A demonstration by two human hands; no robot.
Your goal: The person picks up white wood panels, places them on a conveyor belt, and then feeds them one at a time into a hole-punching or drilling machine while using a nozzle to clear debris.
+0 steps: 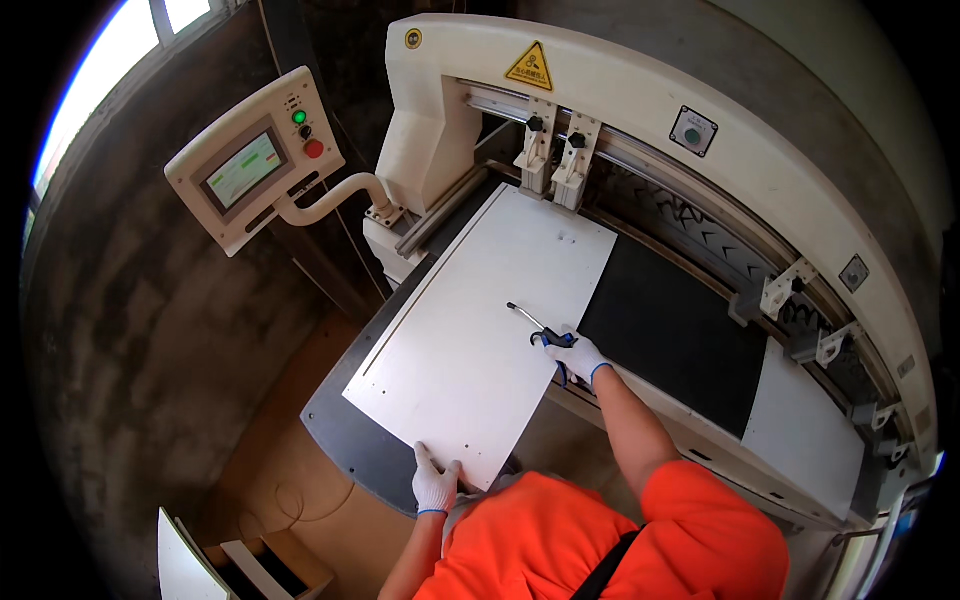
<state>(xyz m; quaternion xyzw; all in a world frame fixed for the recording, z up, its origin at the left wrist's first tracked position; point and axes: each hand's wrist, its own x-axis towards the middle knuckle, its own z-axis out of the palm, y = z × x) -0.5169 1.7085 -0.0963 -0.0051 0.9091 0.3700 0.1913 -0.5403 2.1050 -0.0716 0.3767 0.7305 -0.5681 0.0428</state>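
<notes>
A white rectangular panel (470,290) with a groove along its left edge and a few small drilled holes lies on the dark machine table (372,450). My right hand (580,357), in a white glove, is wrapped round the handle of a blue-and-black air blow gun (552,338). The gun's thin metal nozzle points up and left, above the panel. My left hand (436,482), also gloved, rests at the panel's near edge with fingers stretched onto its surface; the thumb lies apart from them.
A cream machine frame (640,75) with clamp blocks (552,155) arches over the far side. A control panel with screen (247,165) stands at left on a curved arm. A second white panel (805,430) lies at right. An open box (290,565) sits on the floor, lower left.
</notes>
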